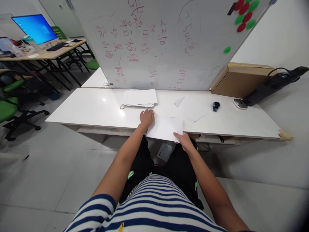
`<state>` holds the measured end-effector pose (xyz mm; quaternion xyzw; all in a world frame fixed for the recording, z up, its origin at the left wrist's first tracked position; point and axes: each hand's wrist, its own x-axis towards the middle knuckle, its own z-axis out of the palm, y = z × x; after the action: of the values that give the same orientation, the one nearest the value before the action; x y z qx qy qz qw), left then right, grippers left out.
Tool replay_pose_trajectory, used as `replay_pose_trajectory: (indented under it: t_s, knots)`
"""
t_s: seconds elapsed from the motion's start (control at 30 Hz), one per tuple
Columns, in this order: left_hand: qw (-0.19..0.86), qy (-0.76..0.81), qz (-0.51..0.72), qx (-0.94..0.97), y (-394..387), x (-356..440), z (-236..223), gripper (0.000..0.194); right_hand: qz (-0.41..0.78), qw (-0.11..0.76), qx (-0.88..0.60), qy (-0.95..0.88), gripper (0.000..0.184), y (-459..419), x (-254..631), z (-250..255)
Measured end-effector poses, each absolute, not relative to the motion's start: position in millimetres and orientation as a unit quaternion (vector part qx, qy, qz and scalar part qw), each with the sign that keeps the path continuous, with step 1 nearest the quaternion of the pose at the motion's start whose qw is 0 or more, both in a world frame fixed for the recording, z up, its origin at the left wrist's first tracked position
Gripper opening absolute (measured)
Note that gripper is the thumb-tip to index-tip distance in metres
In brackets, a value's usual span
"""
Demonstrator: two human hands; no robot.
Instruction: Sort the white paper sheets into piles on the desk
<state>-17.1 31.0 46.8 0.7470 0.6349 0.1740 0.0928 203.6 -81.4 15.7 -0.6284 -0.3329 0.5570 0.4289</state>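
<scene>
A white sheet of paper (165, 127) lies at the front edge of the white table (96, 106), its near side reaching past the edge. My right hand (184, 141) pinches its near right corner, thumb on top. Flat at the sheet's left side rests my left hand (147, 118), fingers stretched forward and holding nothing. Just beyond that hand is a stack of white paper (140, 97), with a small round item (122, 107) by its near left corner. A small folded piece of paper (179, 101) sits behind the sheet.
A whiteboard (169, 64) with red writing and magnets stands along the table's back. To the right are a watch (216, 105), a computer mouse (240, 103), a dark bottle (263, 87) and a cardboard box (238, 79). A grey box (165, 151) is below, between my legs.
</scene>
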Motion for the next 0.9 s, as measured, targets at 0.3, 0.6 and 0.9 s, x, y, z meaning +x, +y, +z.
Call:
replay_pose_trajectory:
  t_s: [0.3, 0.6, 0.9]
  knots:
    - [0.064, 0.636, 0.191, 0.745, 33.0, -16.0, 39.5, 0.045, 0.562, 0.429, -0.629, -0.323, 0.024, -78.5, 198.7, 14.3]
    - [0.044, 0.635, 0.173, 0.752, 35.3, -10.8, 34.5, 0.045, 0.539, 0.452, -0.643, -0.303, 0.024, -93.9, 182.6, 13.0]
    - [0.197, 0.639, 0.206, 0.715, 45.3, -21.2, 46.9, 0.039, 0.522, 0.444, -0.647, -0.335, 0.025, -96.9, 182.7, 23.2]
